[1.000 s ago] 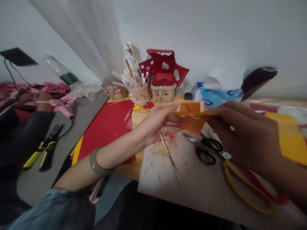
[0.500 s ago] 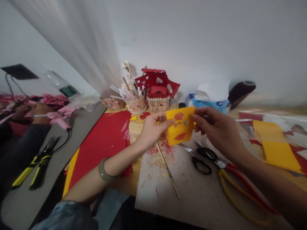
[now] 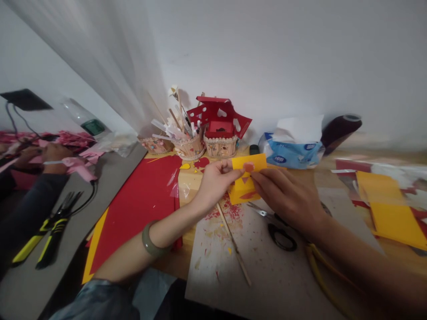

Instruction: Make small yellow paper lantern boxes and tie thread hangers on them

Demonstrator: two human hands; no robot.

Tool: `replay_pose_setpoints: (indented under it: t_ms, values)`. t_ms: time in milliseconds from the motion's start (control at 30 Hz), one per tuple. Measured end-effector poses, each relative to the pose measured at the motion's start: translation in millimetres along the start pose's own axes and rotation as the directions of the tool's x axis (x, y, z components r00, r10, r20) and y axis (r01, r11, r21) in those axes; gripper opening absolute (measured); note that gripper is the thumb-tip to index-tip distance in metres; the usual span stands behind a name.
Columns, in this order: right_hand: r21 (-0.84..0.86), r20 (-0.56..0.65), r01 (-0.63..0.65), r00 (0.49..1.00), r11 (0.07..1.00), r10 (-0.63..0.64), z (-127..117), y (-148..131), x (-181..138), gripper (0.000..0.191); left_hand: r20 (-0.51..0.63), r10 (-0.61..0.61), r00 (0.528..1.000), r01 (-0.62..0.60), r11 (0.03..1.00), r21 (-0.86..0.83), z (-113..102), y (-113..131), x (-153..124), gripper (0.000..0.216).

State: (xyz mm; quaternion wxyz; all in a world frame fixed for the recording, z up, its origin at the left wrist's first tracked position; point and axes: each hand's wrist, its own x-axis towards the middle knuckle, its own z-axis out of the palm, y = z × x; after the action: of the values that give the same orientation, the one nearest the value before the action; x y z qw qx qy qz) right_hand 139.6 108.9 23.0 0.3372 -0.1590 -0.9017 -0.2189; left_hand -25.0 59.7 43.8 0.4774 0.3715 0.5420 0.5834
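A small piece of yellow paper (image 3: 240, 163) with shapes cut through it is raised above the table, creased across its middle. My left hand (image 3: 213, 180) pinches its left edge between thumb and fingers. The closed fingers of my right hand (image 3: 288, 191) are on the paper's right part, covering some of the cut-outs; whether they also hold a tiny scrap is hidden. Below lie black-handled scissors (image 3: 283, 238), partly behind my right hand. A thin wooden stick (image 3: 235, 249) rests on a grey board (image 3: 213, 275) strewn with red and yellow scraps.
Red sheets (image 3: 136, 204) lie left, yellow sheets (image 3: 393, 218) right. Behind stand a cup of pens and sticks (image 3: 190, 146), a red paper box (image 3: 220, 126) and a tissue pack (image 3: 293, 153). Pliers (image 3: 53, 231) and another person's hand (image 3: 55, 158) with a pink glue gun (image 3: 80, 168) are left.
My right hand has moved left from the paper's right edge onto its face, covering more of it. The tissue pack shows more fully now. My left hand keeps its grip.
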Motion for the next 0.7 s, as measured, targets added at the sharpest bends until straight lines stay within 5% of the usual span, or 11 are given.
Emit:
replay_pose_setpoints:
  t_ms: [167, 367, 533, 700]
  values:
    - [-0.066, -0.019, 0.08, 0.996, 0.995, -0.082, -1, -2, 5, 0.013, -0.004, -0.004, 1.0, 0.004, 1.0, 0.018, -1, -3, 3, 0.019]
    - [-0.019, -0.071, 0.018, 0.997, 1.0, -0.019, 11, -1, 2, 0.006, -0.036, 0.019, 0.999, -0.016, 0.997, 0.08, -4, -7, 6, 0.023]
    - [0.308, -0.085, -0.198, 0.969, 0.931, 0.234, 20, 1, -1, 0.009, -0.017, -0.001, 1.0, 0.002, 0.999, 0.041, -5, -6, 8, 0.011]
    - [0.538, 0.047, -0.342, 0.925, 0.771, 0.378, 16, 5, 4, 0.011, 0.015, -0.041, 0.999, 0.04, 0.996, 0.077, -9, -5, 10, 0.011]
